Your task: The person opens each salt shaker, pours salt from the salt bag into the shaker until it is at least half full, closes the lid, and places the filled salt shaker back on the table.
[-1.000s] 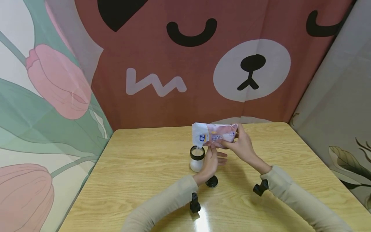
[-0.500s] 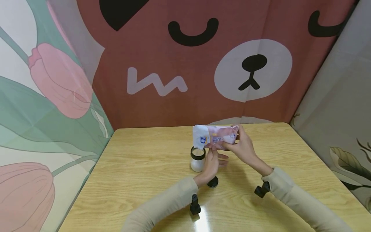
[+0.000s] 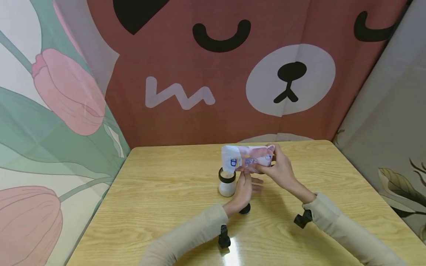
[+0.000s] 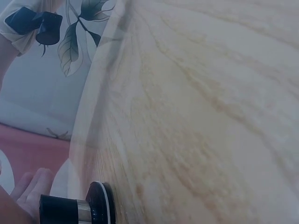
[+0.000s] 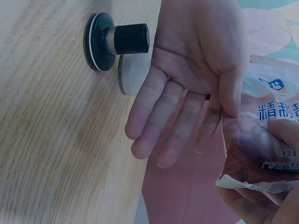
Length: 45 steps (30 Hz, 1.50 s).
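Observation:
A pink and white bag of salt (image 3: pixel 251 157) lies on its side in the air, held by my right hand (image 3: pixel 281 170) with the thumb on its near face. Its white mouth tips down over the rim of a white jar (image 3: pixel 227 187) with a black collar, upright on the table. Beneath the bag, my left hand (image 3: pixel 242 190) has straight fingers, and its thumb touches the bag's edge in the right wrist view. Beside the left wrist lies a black lid (image 3: pixel 245 210), whose knob shows in the right wrist view. Salt leaving the bag is hard to make out.
The wooden table (image 3: pixel 159 207) ends at a bear-print cloth (image 3: pixel 199 122) behind the jar. Tulip-print cloth (image 3: pixel 66 92) hangs at the left and a grey leaf-print cloth (image 3: pixel 386 122) at the right. Both wrists carry small black cameras.
The bag of salt has sunk slightly, so its mouth now covers more of the jar's rim. My left hand has moved a little along with it; the jar stays in place.

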{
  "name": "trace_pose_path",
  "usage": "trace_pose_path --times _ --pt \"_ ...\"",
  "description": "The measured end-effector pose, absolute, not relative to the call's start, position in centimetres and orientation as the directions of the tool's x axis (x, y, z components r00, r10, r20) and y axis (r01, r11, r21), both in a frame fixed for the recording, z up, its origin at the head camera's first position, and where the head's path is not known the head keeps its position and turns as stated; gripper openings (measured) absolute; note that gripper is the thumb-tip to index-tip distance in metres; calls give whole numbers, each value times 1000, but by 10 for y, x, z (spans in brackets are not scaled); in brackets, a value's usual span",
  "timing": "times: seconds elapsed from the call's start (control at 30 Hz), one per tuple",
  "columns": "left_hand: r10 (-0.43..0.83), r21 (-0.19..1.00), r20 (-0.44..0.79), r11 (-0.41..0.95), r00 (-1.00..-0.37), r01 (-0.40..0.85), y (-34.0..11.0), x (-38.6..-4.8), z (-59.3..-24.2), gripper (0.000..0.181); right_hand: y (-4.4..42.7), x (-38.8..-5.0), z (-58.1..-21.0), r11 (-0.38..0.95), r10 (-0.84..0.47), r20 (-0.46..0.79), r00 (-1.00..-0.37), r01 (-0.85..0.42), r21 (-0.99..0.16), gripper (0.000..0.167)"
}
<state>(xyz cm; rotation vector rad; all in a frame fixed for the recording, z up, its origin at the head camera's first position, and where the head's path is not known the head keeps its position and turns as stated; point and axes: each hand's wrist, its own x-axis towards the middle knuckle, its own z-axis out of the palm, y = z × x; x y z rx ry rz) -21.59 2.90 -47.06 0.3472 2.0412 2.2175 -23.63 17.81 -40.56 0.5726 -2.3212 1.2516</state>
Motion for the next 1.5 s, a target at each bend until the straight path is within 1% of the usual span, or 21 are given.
trace_pose_path --times 0.27,0.67,0.93,1.23,1.5 --pt "231 992 103 -90 -967 84 28 -215 -470 55 178 -235 -405 507 -148 553 -820 -543 -670 60" --pt "227 992 100 -100 -969 79 28 -215 -470 55 177 -235 -403 507 -151 555 -818 -546 -667 56" --pt "227 991 103 -108 -968 80 26 -216 -470 54 175 -236 -402 517 -152 558 -816 -546 -659 60" --pt "219 988 106 -138 -970 77 27 -220 -469 54 174 -239 -402 513 -138 546 -827 -531 -675 56" --pt "216 990 95 -121 -972 70 29 -223 -466 57 174 -242 -401 503 -140 557 -819 -543 -673 56"
